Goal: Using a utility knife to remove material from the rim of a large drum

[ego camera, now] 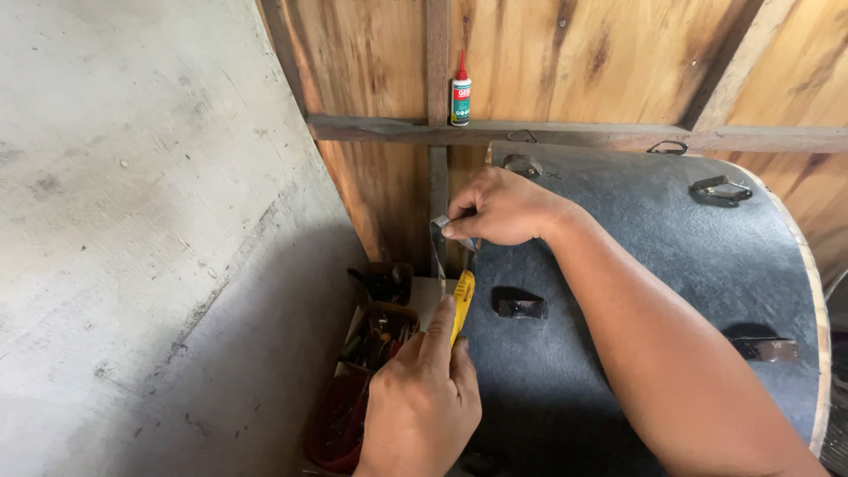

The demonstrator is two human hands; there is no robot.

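Pinched in right hand [508, 208]: loose strip [439, 243] of dark covering at drum [654, 291] edge | yellow knife [461, 305] clenched in left hand [422, 402], at strip base | step: trimming judged | next: steady cut needed, strip kept taut

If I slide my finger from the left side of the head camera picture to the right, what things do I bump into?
Grey concrete wall → boxes of small tools → yellow-handled knife → small metal bracket → metal latch → pale rim of the dark covered drum.
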